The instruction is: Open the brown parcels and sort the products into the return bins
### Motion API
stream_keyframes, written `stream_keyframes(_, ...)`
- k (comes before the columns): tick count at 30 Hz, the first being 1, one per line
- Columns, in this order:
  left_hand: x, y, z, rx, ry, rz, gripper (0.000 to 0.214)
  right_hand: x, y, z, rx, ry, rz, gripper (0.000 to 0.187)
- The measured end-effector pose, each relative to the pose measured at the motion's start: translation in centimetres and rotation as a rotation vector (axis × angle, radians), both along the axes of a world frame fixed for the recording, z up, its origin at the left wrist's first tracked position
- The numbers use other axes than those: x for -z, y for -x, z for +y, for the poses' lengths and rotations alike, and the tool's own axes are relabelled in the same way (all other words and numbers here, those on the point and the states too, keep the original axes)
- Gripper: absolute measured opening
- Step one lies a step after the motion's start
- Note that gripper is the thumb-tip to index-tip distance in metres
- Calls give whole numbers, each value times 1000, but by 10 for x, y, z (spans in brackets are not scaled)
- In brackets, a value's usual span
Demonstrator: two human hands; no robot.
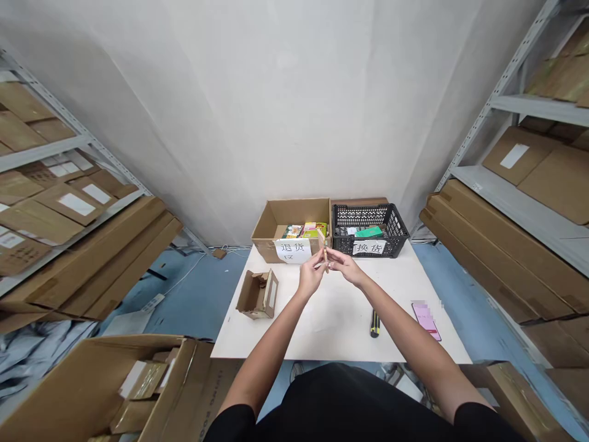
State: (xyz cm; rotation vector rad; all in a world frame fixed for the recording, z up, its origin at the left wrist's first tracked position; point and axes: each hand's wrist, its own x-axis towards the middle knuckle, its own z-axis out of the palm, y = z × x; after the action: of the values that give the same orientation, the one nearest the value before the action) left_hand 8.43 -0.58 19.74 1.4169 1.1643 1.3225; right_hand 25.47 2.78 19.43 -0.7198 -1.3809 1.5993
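Observation:
My left hand (310,274) and my right hand (344,265) meet above the far half of the white table (331,331). Both are closed on a small thin tan item (324,250) that stands upright between their fingertips; it is too small to name. Right behind the hands a cardboard box (291,228) with a paper label holds several coloured packets. Beside it stands a black plastic crate (370,229), also labelled, with a green packet inside.
A small opened carton (257,294) lies on the table's left side. A black and yellow utility knife (375,323) and a pink phone (426,320) lie on the right. Shelves with cardboard boxes line both sides. A large open box (115,387) sits at the lower left.

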Motion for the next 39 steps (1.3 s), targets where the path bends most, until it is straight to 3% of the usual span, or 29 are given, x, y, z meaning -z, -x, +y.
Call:
stream_keyframes(4,-1,5,0,-50,-14,-54,62,-2,-2,1,-14,-7,-24,66)
stream_keyframes(8,-2,26,8,-17,78,-156,71,4,-10,11,304,-37,-104,66)
stream_keyframes(10,-1,37,11,16,146,-213,75,6,-14,13,367,20,-123,64)
stream_keyframes(15,3,44,11,-30,225,-287,78,6,-18,5,143,188,-22,58)
stream_keyframes(19,2,29,6,-211,104,-54,50,-1,-16,-1,200,142,11,59)
stream_keyframes(22,-6,10,4,-108,5,31,54,-9,-9,-1,153,72,13,58)
stream_keyframes(25,-13,0,10,-17,-35,-22,56,-13,2,6,74,19,12,56)
stream_keyframes(27,-17,5,20,-24,-27,-87,55,-13,8,16,105,-28,6,59)
stream_keyframes(31,-13,41,46,33,89,-217,65,-3,13,43,361,-47,-59,69)
stream_keyframes(36,5,84,88,-62,176,-291,71,11,31,79,283,109,-4,65)
stream_keyframes(39,5,91,132,-104,162,-294,64,12,54,120,368,99,5,64)
